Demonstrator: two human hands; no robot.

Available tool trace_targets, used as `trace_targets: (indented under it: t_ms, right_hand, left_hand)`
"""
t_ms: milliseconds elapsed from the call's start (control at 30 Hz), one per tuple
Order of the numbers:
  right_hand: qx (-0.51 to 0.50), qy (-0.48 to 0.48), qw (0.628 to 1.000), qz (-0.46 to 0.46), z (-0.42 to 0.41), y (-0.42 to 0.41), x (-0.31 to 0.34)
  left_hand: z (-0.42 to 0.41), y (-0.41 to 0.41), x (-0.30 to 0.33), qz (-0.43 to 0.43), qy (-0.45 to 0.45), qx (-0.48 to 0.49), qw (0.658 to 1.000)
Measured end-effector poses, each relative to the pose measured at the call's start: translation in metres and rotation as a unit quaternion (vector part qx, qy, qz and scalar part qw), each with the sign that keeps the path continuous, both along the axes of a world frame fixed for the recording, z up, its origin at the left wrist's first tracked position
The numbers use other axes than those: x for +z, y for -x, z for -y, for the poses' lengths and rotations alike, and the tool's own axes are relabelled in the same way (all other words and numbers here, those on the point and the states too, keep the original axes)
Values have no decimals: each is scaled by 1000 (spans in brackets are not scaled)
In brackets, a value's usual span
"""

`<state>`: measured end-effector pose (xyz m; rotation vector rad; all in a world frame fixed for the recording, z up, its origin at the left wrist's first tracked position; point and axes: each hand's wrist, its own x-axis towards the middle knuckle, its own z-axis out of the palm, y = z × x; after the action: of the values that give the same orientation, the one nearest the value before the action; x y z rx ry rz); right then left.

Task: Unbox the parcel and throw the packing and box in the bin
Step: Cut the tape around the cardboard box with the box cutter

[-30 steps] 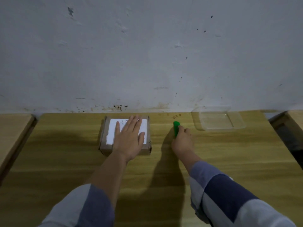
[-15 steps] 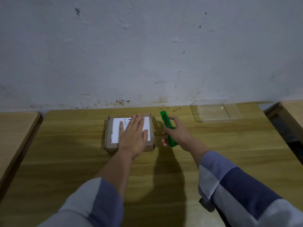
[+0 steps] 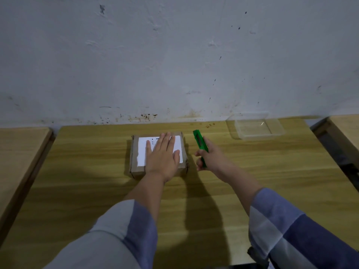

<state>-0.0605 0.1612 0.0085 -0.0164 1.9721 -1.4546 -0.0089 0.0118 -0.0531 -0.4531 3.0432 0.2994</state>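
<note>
A small brown cardboard parcel (image 3: pixel 135 152) with a white label on top lies closed on the wooden table (image 3: pixel 272 181), near the wall. My left hand (image 3: pixel 162 156) lies flat on its top, fingers straight, pressing it down. Just right of the box, my right hand (image 3: pixel 210 158) grips a green utility knife (image 3: pixel 199 139) by its lower part. The knife's tip points away from me toward the wall, and no blade is visible. No bin is in view.
A clear plastic tray (image 3: pixel 254 128) sits at the back right of the table by the wall. Other wooden tables stand at the left (image 3: pixel 17 152) and right (image 3: pixel 347 129), each across a narrow gap. The stained white wall closes off the back.
My right hand picked the green knife up off the table and brought it beside the box's right side. My left hand stayed flat on the parcel.
</note>
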Motion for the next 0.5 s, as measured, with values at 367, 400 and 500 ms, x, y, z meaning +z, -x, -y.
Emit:
trace_targets:
  t_ms: [367,400,500]
  right_hand:
    - [83,-199,951,-222,12,-17,-12]
    - [82,-211,948,-225,14,-17,-12]
    - [88,-223,943,-229,17,-18,-11]
  left_hand:
    - [0,0,1,-7,-1,4,1000]
    - [0,0,1,-7,-2,4,1000]
    - [0,1,1,-4,0,3,1000]
